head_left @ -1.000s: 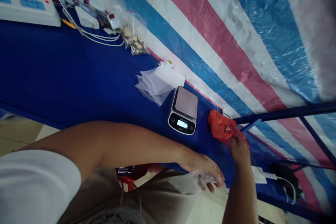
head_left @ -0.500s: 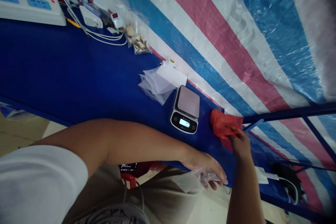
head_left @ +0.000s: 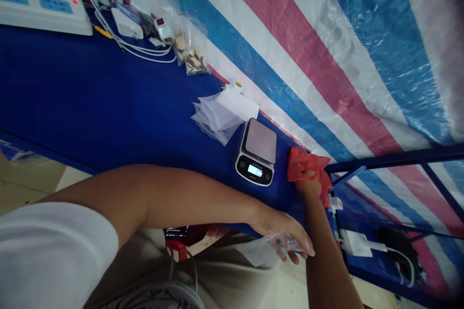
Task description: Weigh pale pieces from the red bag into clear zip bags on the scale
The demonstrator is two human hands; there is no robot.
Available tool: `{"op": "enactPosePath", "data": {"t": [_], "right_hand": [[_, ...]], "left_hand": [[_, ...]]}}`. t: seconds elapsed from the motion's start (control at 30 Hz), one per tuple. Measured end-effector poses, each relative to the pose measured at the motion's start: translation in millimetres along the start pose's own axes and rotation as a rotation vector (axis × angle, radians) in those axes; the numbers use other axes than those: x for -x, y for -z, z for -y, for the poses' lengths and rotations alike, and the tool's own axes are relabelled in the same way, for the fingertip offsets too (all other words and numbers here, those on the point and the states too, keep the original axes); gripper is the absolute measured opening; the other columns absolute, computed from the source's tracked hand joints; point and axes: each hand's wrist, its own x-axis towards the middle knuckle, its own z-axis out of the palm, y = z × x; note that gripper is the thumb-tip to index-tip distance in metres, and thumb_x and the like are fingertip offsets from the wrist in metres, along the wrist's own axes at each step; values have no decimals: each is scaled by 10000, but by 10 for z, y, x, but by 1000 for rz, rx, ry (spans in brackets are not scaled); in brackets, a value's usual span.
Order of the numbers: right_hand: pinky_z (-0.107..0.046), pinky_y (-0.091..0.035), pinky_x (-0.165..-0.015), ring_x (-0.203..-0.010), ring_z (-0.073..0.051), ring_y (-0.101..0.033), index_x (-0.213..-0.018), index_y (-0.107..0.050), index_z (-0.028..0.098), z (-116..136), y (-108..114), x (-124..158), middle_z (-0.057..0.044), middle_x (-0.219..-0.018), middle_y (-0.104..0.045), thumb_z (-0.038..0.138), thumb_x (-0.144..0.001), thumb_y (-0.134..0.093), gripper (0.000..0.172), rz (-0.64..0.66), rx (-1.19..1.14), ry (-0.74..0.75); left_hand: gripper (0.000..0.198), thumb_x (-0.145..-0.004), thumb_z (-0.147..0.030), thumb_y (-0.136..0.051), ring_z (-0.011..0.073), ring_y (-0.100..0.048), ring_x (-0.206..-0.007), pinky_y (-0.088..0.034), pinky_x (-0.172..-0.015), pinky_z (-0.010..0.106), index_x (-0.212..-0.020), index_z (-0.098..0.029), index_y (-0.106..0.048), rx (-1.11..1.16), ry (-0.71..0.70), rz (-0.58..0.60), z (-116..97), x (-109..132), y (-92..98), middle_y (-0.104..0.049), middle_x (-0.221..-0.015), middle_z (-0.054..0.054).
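My left hand (head_left: 286, 229) hangs past the table's front edge, its fingers closed on a thin clear plastic bag (head_left: 255, 252) that droops over my lap. My right hand (head_left: 308, 186) is pushed into a crumpled red plastic bag (head_left: 299, 160) at the back of the table. The red film covers most of its fingers, so I cannot see whether they grip anything inside. Left of the red bag sits a digital kitchen scale (head_left: 260, 141) with a bare plate and a lit display. Several flat clear bags (head_left: 217, 118) lie beside the scale.
The blue table (head_left: 108, 101) backs onto a striped tarpaulin (head_left: 290, 34). Along the back left are a power strip (head_left: 43, 5), cables and a clear bag of small brown and beige pieces (head_left: 195, 60). A white charger (head_left: 357, 243) and metal frame bars stand at right.
My right hand has moved left and gone from pinching the red bag's edge to inside it. The red bag has shifted slightly left. My left hand has stayed almost still.
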Motion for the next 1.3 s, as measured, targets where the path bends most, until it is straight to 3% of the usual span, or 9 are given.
{"op": "enactPosePath", "data": {"t": [0.17,0.3,0.47,0.7,0.8,0.9,0.97,1.17,1.3], "right_hand": [[-474,-515,-892,-1049,-360,-667,-1356,-635,161,68,107,13,-218,-1218,-658,406,-908,-519,523,26,72,-108],[-462,-507,-842,-1009,-350,-632,-1410,-555,150,32,232,3,-211,-1186,-641,341,-883,-531,561,-115,49,-6],[-472,-488,-877,-1030,-350,-598,-1303,-600,140,-8,290,-15,-207,-1185,-618,303,-843,-503,498,-167,-39,54],[-427,-530,-817,-866,-286,-643,-1131,-648,114,55,269,-2,-156,-1011,-693,333,-742,-571,453,-223,-478,-233],[-454,-530,-859,-905,-303,-663,-1161,-649,100,148,452,137,-170,-1025,-708,301,-761,-540,460,-301,-474,-209],[-524,-501,-941,-1024,-345,-660,-1217,-649,148,346,800,362,-153,-1106,-714,292,-788,-556,463,-430,-352,-15],[-520,-518,-923,-1033,-337,-671,-1247,-641,180,543,1048,469,-143,-1149,-709,301,-832,-570,438,-450,-410,88],[-404,-591,-714,-835,-246,-700,-1233,-622,241,1161,1483,226,-90,-1073,-693,310,-883,-593,358,-283,-763,270],[-375,-570,-709,-821,-225,-683,-1201,-639,276,1444,1717,12,-55,-1048,-714,280,-871,-616,331,91,-789,519]], "left_hand": [[624,-474,-378,-983,140,-694,-723,-559,-651,283,-984,-189,-676,-17,-15,12,0,-11,19,-673,-908,-17],[606,-510,-344,-972,139,-690,-731,-550,-673,286,-999,-175,-655,13,-31,-24,-51,49,1,-676,-913,-8],[621,-518,-320,-965,157,-685,-756,-549,-713,317,-1011,-171,-619,36,-56,-83,-82,65,-7,-658,-891,-1],[644,-561,-379,-950,170,-673,-832,-526,-781,344,-1071,-161,-623,44,-225,-111,-203,168,-68,-647,-983,26],[627,-587,-401,-931,177,-667,-858,-525,-812,366,-1093,-174,-638,42,-358,-119,-345,271,-79,-647,-1019,39],[607,-610,-432,-915,180,-662,-870,-525,-818,367,-1107,-195,-659,12,-508,-125,-513,415,-70,-641,-1028,41],[582,-627,-441,-907,179,-662,-879,-526,-818,360,-1105,-205,-674,-35,-580,-130,-615,523,-68,-642,-1027,39],[503,-653,-348,-906,165,-670,-850,-530,-835,363,-1080,-197,-688,-86,-623,-242,-805,735,-79,-664,-991,33],[497,-621,-295,-922,165,-676,-817,-536,-818,359,-1039,-176,-681,-34,-663,-315,-913,821,-65,-682,-945,34]]}}
